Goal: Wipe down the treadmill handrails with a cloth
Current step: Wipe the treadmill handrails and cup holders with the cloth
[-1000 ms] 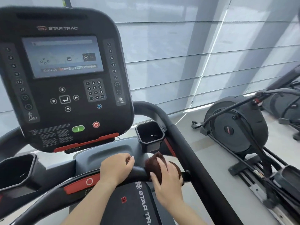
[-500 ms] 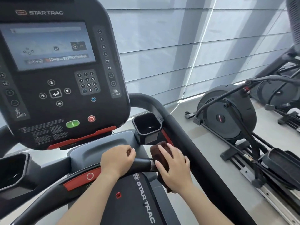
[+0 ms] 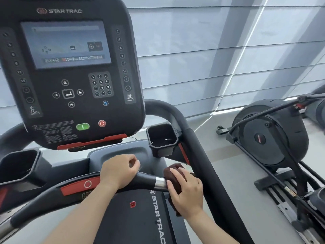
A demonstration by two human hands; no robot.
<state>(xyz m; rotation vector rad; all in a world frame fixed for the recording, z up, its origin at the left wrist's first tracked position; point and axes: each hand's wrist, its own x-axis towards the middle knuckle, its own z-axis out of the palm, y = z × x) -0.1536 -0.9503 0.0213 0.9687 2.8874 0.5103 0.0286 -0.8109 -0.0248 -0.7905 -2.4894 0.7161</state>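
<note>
Being gripped at btm centre-right of the frame, the dark cloth [image 3: 173, 173] is being clamped onto the end of the front bar [image 3: 146, 179] by the right hand [image 3: 186, 192], fingers curled together over cloth & bar. A tail of cloth is being left hanging below the hand. That tail is prob. the first risk: it is not being held, so it could get snagged and the wad pulled out of the grip.

Just left, the metal sensor band [image 3: 160, 184] is being left uncovered. Further left, the bar is being held by the left hand [image 3: 119, 171], fingers curled over its far side. The patch under that palm is likely being missed unless the hand is shifted.

Immediately right of the cloth, the side handrail [image 3: 198, 155] is being crowded, so knuckles could be knocked on a wide stroke.

Higher up, mid-frame, the cup holder [image 3: 162, 140] is sitting near enough that its rim could catch the cloth on an upward sweep.

Upper left, the console [image 3: 70, 67] w/ its green button [image 3: 82, 126] is being faced. A careless reach there could, at a guess, get the belt started.
</note>
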